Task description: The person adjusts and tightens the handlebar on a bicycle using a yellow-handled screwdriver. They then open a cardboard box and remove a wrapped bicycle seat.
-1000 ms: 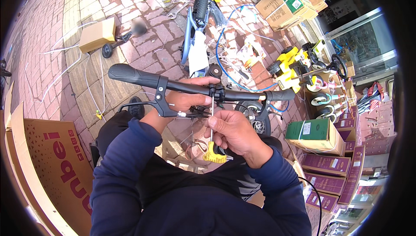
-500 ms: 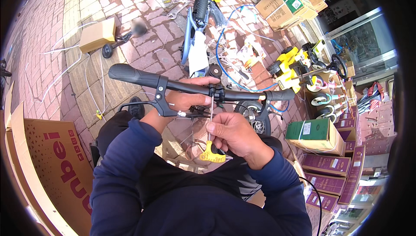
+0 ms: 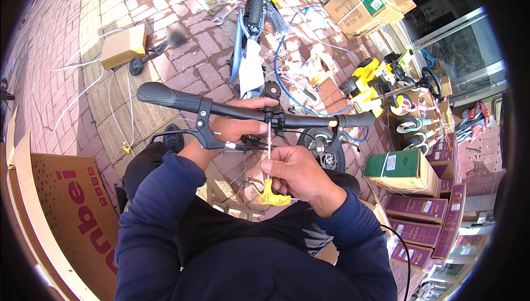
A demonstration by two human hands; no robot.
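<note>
A black bicycle handlebar (image 3: 309,120) lies across in front of me, with a rubber grip (image 3: 165,95) and a brake lever (image 3: 179,133) at its left. My left hand (image 3: 234,128) is closed round the bar just left of its middle, beside a round black bell (image 3: 271,90). Between thumb and fingers, my right hand (image 3: 301,175) pinches the metal shaft of a T-handled driver (image 3: 270,195) with a yellow handle. The shaft points away from me, and its tip meets the clamp below the bell. The tip's exact seat is too small to tell.
Below the bar's right end is a wheel (image 3: 327,154). A blue bike frame (image 3: 240,52) lies ahead. An open carton (image 3: 72,207) stands left, a green-topped box (image 3: 395,169) right, with yellow ride-on toys (image 3: 370,83) behind it. Straps and a wrench (image 3: 223,15) litter the brick paving.
The yellow handle has turned a little and its shaft stands straighter in the view. My left hand stays on the bar, which has barely shifted.
</note>
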